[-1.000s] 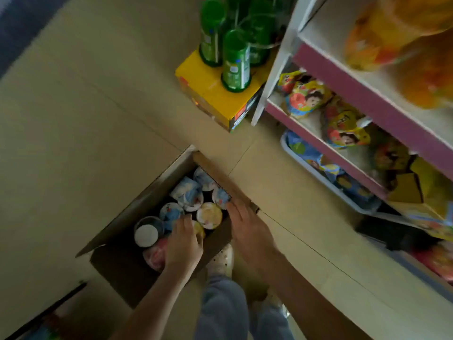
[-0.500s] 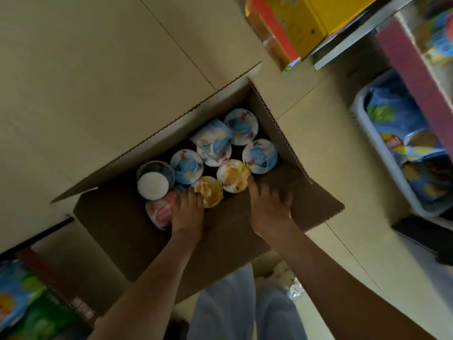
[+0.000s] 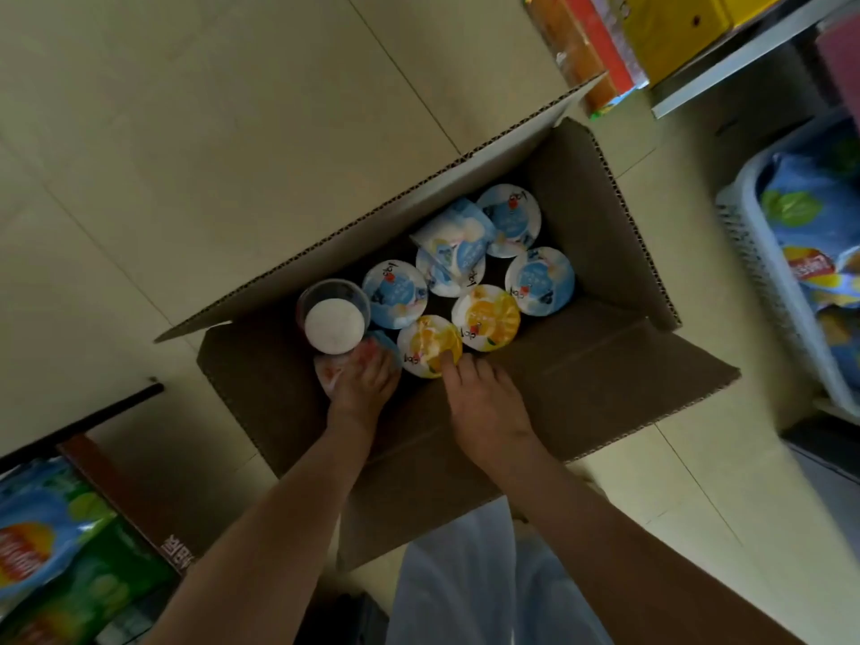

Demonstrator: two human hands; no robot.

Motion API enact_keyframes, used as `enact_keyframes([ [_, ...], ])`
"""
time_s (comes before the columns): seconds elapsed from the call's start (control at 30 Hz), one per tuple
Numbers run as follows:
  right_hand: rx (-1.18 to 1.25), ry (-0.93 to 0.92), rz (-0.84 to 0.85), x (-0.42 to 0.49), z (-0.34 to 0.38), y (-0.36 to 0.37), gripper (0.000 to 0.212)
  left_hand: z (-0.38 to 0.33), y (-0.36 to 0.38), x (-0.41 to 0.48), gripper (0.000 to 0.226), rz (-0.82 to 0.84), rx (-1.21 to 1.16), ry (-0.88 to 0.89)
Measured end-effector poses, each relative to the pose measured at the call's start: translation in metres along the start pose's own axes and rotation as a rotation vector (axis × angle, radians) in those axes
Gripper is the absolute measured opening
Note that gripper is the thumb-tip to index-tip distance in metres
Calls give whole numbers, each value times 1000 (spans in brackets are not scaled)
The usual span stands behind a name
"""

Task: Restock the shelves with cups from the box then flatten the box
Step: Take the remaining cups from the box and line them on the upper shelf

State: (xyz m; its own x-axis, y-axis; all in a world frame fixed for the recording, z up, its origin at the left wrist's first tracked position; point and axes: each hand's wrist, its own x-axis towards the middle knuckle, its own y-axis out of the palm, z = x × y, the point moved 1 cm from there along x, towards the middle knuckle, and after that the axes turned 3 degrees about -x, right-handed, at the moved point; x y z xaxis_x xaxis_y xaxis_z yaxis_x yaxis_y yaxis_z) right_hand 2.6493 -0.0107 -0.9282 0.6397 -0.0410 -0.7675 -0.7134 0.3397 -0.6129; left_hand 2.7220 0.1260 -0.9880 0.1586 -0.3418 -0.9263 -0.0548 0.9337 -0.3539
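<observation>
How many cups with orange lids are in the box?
2. One round orange-lidded cup sits in the middle of the brown cardboard box. The other orange-lidded cup is nearer the person, touched by the right hand. More may hide below.
</observation>
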Motion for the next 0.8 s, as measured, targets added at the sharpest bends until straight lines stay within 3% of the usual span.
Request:
enact_keyframes([
  [0.13,13,-28,-11,-2,4,10,63,2,8,3,90,-54,175,52],
  [0.3,7,-68,-60,0,3,9,67,5,1,3,93,-121,272,107],
  [0.53,157,-68,-223,-23,-2,-28,78,18,-63,-50,67,-329,-266,-68],
  [0.67,279,-90,-276,-55,-22,-67,101,28,-130,-111,90,-576,-430,-123],
  [0.8,399,-147,-451,-101,-64,-106,89,27,-187,-160,91,-855,-529,-39],
])
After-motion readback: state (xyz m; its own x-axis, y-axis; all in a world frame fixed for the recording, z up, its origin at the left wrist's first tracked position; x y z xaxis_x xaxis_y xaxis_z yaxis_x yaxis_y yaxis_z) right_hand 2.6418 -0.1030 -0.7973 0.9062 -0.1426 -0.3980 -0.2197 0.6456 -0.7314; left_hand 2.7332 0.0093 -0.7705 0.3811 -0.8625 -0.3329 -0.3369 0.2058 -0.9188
